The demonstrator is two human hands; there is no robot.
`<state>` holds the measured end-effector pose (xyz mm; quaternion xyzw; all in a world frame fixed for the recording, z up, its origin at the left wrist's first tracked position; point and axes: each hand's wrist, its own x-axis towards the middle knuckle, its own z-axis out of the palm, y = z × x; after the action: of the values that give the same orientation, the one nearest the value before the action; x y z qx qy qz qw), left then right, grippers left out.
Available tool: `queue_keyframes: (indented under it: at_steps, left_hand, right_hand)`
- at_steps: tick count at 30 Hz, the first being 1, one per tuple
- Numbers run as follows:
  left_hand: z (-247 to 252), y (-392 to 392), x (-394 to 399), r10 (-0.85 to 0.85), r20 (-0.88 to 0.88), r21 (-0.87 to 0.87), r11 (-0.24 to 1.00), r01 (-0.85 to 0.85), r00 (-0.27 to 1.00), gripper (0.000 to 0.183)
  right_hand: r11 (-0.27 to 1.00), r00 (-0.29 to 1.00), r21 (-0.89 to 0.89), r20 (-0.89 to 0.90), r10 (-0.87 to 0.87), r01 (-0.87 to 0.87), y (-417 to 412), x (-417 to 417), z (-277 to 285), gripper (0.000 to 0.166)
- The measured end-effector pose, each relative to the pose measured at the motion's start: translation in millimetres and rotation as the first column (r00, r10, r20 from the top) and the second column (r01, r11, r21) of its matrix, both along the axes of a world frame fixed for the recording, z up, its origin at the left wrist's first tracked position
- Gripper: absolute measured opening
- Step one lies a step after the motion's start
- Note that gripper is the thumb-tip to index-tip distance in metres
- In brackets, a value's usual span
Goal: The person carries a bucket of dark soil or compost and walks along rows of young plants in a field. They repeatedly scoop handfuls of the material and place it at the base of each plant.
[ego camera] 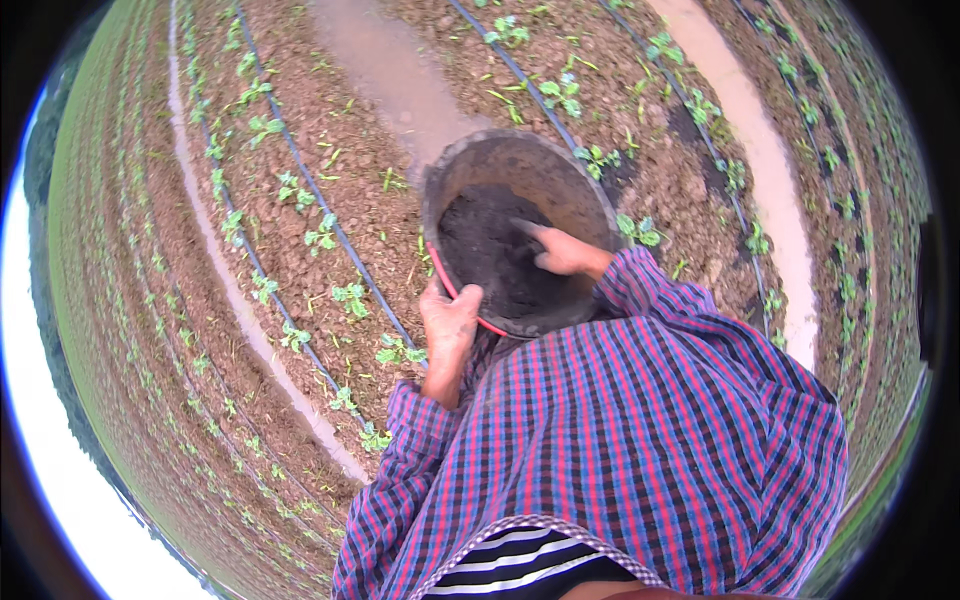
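A round, worn dark bucket (592,187) is held before me, with dark, soil-like material (487,247) covering much of its inside. My left hand (450,311) grips the near left rim, where a red handle or tube (442,271) runs along the edge. Inside the bucket, my right hand (559,251) reaches over the dark material. Its fingers point left and their tips look coated with dark stuff; whether they hold any of it I cannot tell.
Rows of young leafy plants (321,232) grow in brown soil beside thin drip irrigation hoses (330,214). A muddy water furrow (390,75) lies beyond the bucket, another water furrow (772,165) to the right. Dark patches (686,124) mark the right bed.
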<state>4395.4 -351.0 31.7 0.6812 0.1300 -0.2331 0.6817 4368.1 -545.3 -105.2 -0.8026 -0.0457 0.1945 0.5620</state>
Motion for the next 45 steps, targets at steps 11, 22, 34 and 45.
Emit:
queue_keyframes:
  at_steps: [11,22,34,45]
  left_hand:
    - [3,4,-1,-0.081,-0.003,0.101,0.992,0.081,0.997,0.029]
    - [-10,8,7,-0.135,0.023,0.113,0.985,0.131,0.991,0.035]
    - [-12,11,16,-0.135,0.023,0.13,0.983,0.131,0.991,0.039]
    - [-9,6,14,-0.132,0.062,0.145,0.982,0.122,0.989,0.032]
  right_hand:
    - [0.924,0.909,-0.126,-0.271,0.318,-0.361,33,-17,-1,0.079]
    - [0.929,0.929,0.119,-0.168,-0.33,0.351,9,-10,33,0.048]
    - [0.454,0.467,0.157,-0.502,-0.728,0.877,-168,67,-8,0.049]
    - [0.974,0.981,-0.172,0.153,-0.12,0.146,-14,37,28,0.061]
